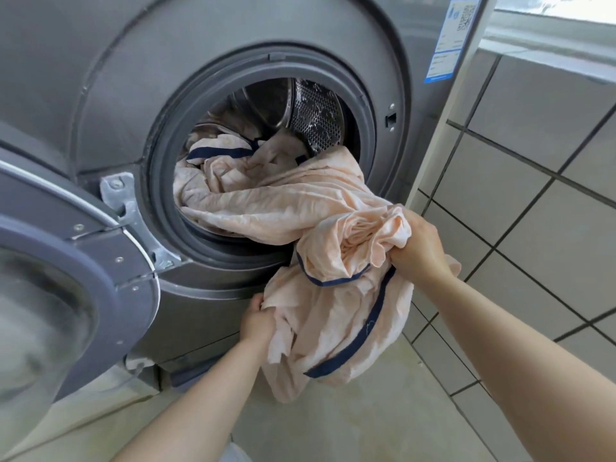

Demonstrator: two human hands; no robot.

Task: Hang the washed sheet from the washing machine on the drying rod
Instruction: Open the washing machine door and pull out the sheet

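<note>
Head view: the right hand point(420, 243) grips a bunched fold of the peach sheet point(300, 208), and the left hand point(258, 320) clutches its lower hanging part. Edged in navy, the sheet trails over the door seal, half inside the drum of the grey washing machine point(133, 78), whose door point(66, 295) stands open at left, beside a tiled wall point(533, 161).

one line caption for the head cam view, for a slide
Both hands, left hand and right hand, grip a peach sheet trailing from the open washing machine drum.
</note>
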